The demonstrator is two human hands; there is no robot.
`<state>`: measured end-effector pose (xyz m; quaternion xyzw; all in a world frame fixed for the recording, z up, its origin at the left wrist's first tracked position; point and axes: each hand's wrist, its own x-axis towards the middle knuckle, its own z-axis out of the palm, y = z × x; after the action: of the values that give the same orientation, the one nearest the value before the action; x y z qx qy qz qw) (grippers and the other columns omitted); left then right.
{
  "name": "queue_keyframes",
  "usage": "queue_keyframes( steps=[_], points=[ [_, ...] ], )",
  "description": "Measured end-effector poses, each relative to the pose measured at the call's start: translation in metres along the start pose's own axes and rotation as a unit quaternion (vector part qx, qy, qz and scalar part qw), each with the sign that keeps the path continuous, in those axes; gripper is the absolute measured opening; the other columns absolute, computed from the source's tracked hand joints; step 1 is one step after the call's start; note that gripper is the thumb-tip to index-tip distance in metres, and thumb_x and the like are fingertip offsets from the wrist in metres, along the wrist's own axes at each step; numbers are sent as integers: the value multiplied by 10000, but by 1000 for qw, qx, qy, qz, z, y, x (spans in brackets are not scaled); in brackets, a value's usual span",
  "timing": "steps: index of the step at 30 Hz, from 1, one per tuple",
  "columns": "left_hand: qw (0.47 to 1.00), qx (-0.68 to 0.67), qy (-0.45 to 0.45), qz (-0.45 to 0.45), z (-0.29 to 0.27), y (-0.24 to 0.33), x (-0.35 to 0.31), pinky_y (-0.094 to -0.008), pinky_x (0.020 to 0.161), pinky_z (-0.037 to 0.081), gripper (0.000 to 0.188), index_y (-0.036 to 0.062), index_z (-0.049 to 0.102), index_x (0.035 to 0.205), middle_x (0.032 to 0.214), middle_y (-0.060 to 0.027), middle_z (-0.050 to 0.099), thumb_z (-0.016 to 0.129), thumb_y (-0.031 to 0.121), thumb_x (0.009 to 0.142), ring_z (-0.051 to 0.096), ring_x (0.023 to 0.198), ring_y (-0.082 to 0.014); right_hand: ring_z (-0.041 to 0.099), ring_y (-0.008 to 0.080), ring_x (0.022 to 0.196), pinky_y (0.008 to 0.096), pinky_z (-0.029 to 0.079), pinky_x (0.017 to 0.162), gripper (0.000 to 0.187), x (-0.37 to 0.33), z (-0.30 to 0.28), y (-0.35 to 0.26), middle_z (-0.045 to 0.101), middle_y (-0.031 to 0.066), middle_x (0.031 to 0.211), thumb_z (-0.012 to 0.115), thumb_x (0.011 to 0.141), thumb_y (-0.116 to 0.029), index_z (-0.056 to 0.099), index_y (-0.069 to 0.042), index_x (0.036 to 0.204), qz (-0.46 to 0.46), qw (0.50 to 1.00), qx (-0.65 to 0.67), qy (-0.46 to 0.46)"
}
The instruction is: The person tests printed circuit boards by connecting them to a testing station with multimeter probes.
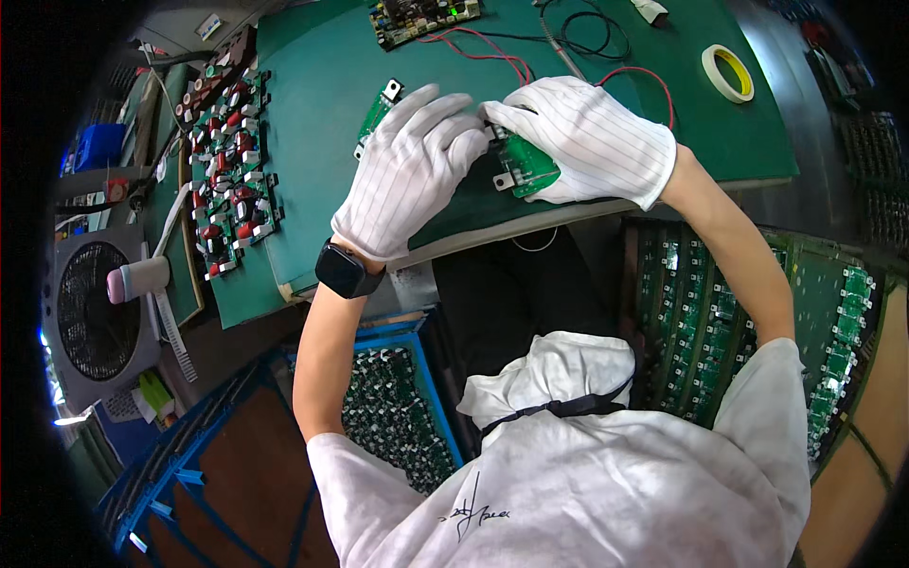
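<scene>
Above the green bench mat (322,114), the white-gloved right hand (592,142) grips a small green circuit board (525,168) while the white-gloved left hand (412,170) fingers its edge, apparently mid-job, a second small board (377,112) lying untouched beside them.

Green bench mat (322,85) with circuit boards (230,170), tape roll (727,73), wires (492,52)

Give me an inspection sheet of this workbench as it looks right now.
Surface: green mat on the bench.
Job's things: small green circuit board, held by both hands.
Clutter: tape roll; second small board; rack of boards.
Hands: left hand and right hand, white gloves; watch on left wrist.
Cables: red wires and black wires near a larger board.
Surroundings: fan; trays of boards.
</scene>
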<state>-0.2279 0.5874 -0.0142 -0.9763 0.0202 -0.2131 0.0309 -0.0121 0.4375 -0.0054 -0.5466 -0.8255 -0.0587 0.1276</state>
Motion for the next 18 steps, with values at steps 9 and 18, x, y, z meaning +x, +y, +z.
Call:
queue_keyframes(
  steps=[9, 18],
  points=[
    [1000, 3, 13, 1, 2, -6, -11, -417, 1059, 511, 88, 160, 713, 985, 1269, 3, 700, 654, 167, 921, 610, 1254, -278, 681, 337, 966, 410, 569, 862, 725, -3, -2, -13, 650, 190, 1095, 798, 826, -451, 603, 38, 1325, 43, 999, 18, 23],
    [1000, -14, 24, 7, 5, -1, -16, -422, 1070, 510, 98, 166, 683, 969, 1291, 22, 689, 683, 141, 874, 594, 1285, -258, 687, 331, 1003, 403, 556, 907, 781, -8, -7, -11, 660, 199, 1154, 809, 808, -464, 583, 39, 1360, -16, 999, -10, 30]
  ],
)
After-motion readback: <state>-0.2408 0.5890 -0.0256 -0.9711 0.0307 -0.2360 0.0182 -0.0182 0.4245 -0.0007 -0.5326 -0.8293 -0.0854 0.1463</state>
